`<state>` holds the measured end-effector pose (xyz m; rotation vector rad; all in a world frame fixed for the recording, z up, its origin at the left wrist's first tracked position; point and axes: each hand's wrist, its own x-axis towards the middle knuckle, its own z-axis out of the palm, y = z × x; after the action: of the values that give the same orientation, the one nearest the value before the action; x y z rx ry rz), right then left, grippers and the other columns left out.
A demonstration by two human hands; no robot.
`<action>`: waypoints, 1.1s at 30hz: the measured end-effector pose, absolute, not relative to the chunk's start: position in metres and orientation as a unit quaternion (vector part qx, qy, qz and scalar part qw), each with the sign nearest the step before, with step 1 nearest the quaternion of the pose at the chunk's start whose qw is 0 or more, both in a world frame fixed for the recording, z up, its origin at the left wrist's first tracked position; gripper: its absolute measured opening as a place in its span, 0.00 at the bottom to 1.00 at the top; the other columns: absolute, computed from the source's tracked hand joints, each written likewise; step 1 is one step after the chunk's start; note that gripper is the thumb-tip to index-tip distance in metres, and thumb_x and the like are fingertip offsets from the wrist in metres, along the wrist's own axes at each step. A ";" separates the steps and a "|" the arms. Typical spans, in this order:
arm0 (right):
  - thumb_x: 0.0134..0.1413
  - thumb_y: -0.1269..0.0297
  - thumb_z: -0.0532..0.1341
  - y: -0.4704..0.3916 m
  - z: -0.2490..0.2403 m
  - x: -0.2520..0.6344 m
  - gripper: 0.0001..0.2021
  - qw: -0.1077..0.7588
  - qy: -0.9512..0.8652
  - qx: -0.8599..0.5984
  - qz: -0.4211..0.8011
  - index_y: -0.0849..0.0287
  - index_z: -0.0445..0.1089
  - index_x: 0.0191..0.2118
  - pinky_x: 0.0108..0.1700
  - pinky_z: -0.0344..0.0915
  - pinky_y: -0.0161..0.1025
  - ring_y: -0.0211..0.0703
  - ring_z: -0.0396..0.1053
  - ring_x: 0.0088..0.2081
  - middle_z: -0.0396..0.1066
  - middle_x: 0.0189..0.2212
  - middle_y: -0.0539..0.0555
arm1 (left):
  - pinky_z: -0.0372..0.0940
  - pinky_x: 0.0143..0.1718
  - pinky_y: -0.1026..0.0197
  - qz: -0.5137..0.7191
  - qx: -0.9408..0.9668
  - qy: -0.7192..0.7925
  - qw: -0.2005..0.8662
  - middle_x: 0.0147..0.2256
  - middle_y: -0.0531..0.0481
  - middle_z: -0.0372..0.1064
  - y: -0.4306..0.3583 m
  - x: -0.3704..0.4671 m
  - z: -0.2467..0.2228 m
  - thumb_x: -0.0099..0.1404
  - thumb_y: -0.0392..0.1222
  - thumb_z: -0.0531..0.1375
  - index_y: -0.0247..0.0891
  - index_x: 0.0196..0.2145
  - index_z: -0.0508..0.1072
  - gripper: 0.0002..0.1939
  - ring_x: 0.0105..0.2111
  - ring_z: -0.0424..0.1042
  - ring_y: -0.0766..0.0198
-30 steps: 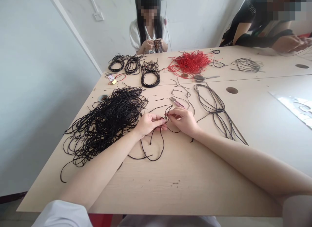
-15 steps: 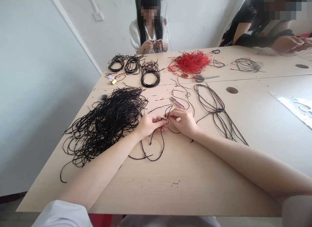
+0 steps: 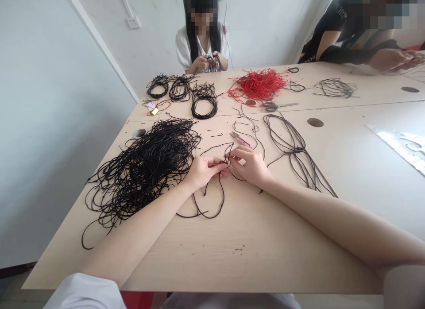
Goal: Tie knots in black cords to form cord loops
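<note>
Both my hands meet over the middle of the table, working on a thin black cord. My left hand pinches the cord between thumb and fingers. Close beside it, my right hand is closed on a small loop of the same cord; the exact crossing of the strands is too fine to make out. Loose cord ends hang below my left hand onto the wood. A big tangled pile of black cords lies left of my left hand. Just beyond my right hand rest small snips with a pink handle.
A tied bundle of dark cords lies to the right. Farther back are coiled black cords, a red cord heap and scissors. Two people sit across the table; one holds cords. Holes pierce the tabletop.
Almost nothing differs. My hands keep the same grip on the cord, with only a slight shift of the fingers and of the view.
</note>
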<state>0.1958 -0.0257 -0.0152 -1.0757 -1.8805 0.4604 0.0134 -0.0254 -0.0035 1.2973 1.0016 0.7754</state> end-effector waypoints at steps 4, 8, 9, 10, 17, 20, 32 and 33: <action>0.55 0.70 0.56 -0.027 -0.013 0.195 0.08 0.457 -0.766 -0.399 0.213 0.57 0.73 0.32 0.38 0.69 0.39 0.39 0.69 0.33 0.71 0.34 0.54 | 0.71 0.39 0.60 0.340 0.569 0.430 0.613 0.31 0.45 0.76 -0.025 0.013 -0.004 0.54 0.49 0.66 0.32 0.36 0.77 0.18 0.32 0.76 0.63; 0.55 0.70 0.56 -0.027 -0.014 0.195 0.08 0.463 -0.764 -0.391 0.224 0.56 0.73 0.35 0.37 0.70 0.39 0.39 0.70 0.33 0.73 0.35 0.53 | 0.70 0.39 0.61 0.354 0.571 0.427 0.606 0.32 0.46 0.76 -0.025 0.014 -0.004 0.54 0.48 0.66 0.32 0.37 0.76 0.18 0.32 0.75 0.63; 0.55 0.70 0.57 -0.027 -0.015 0.194 0.08 0.463 -0.761 -0.393 0.228 0.56 0.73 0.36 0.37 0.71 0.39 0.39 0.70 0.33 0.74 0.35 0.52 | 0.70 0.38 0.61 0.358 0.569 0.428 0.604 0.32 0.46 0.76 -0.025 0.014 -0.004 0.54 0.48 0.66 0.32 0.37 0.76 0.17 0.32 0.75 0.64; 0.55 0.70 0.57 -0.027 -0.015 0.194 0.08 0.463 -0.758 -0.396 0.232 0.55 0.73 0.37 0.37 0.71 0.39 0.39 0.71 0.33 0.74 0.36 0.52 | 0.70 0.37 0.61 0.362 0.566 0.430 0.602 0.32 0.46 0.76 -0.025 0.014 -0.005 0.54 0.48 0.66 0.32 0.37 0.76 0.17 0.32 0.75 0.64; 0.56 0.68 0.55 -0.032 -0.007 0.195 0.13 0.451 -0.756 -0.392 0.268 0.55 0.69 0.46 0.45 0.70 0.42 0.42 0.73 0.41 0.75 0.42 0.53 | 0.70 0.35 0.62 0.389 0.557 0.447 0.582 0.31 0.46 0.76 -0.024 0.014 -0.006 0.54 0.49 0.66 0.33 0.37 0.76 0.18 0.30 0.74 0.64; 0.56 0.67 0.56 -0.034 -0.004 0.197 0.15 0.431 -0.766 -0.392 0.271 0.55 0.65 0.51 0.50 0.67 0.44 0.45 0.73 0.46 0.75 0.43 0.53 | 0.70 0.35 0.61 0.395 0.552 0.458 0.574 0.30 0.46 0.75 -0.024 0.015 -0.007 0.54 0.50 0.66 0.33 0.37 0.76 0.18 0.30 0.74 0.63; 0.55 0.54 0.59 -0.031 -0.009 0.190 0.17 0.407 -0.657 -0.415 0.481 0.58 0.68 0.48 0.34 0.71 0.39 0.42 0.75 0.33 0.76 0.38 0.56 | 0.71 0.39 0.58 0.374 0.591 0.417 0.581 0.32 0.45 0.76 -0.026 0.014 0.000 0.60 0.53 0.60 0.33 0.38 0.76 0.19 0.32 0.76 0.61; 0.55 0.53 0.59 -0.030 -0.009 0.190 0.17 0.398 -0.655 -0.414 0.492 0.58 0.70 0.45 0.29 0.69 0.36 0.40 0.73 0.29 0.76 0.34 0.55 | 0.71 0.39 0.58 0.366 0.594 0.415 0.584 0.32 0.45 0.76 -0.026 0.014 0.000 0.60 0.53 0.60 0.33 0.38 0.76 0.19 0.32 0.76 0.60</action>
<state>0.1904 -0.0302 -0.0093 -1.0492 -1.6577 1.2450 0.0142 -0.0262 0.0001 1.3862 0.9687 0.8550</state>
